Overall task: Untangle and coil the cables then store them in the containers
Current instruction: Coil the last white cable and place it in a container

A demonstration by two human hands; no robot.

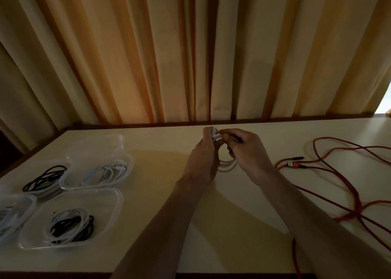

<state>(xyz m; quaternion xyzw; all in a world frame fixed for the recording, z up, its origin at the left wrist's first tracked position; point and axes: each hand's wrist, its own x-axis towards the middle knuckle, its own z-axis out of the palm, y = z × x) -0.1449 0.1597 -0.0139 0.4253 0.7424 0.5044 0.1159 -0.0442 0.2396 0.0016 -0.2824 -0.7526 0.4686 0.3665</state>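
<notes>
Both hands, left hand (203,151) and right hand (246,151), pinch the white cable coil (227,164) between them.

Dim, warm cast; daylight sliver far right; soft arm shadows on table (232,225); wide-angle edge bending.

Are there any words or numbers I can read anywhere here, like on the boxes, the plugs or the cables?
None can be read.
Clear containers: no label or print shows.
Red cable plugs: too small and dim to show any marking.
White cable gripped by the left hand and right hand: no text visible.
Curtain and table: plain.
</notes>
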